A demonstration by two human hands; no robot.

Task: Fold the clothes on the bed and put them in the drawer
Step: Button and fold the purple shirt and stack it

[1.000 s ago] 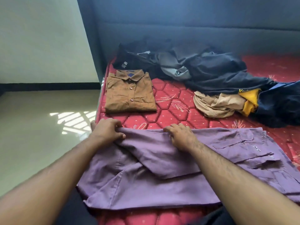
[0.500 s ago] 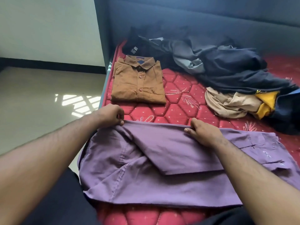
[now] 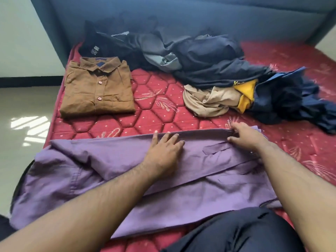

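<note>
Working through the pile, I count one garment finished: the brown button-up shirt (image 3: 97,88) lies folded square near the far left corner of the red mattress (image 3: 154,113). The purple shirt (image 3: 127,179) is spread across the near edge in front of me, only partly folded, one side turned in along its far edge. My left hand (image 3: 164,151) lies flat on the cloth, fingers straight, pressing that fold down. My right hand (image 3: 247,137) pinches the far edge of the shirt near a corner, thumb under and fingers over. Beyond it the dark heap (image 3: 200,57) of navy and grey clothes, the beige garment (image 3: 209,100) and the yellow one (image 3: 245,95) all lie crumpled. No drawer is in view, so I judge most of the work remains: finishing this shirt, folding the rest, and putting everything away.
</note>
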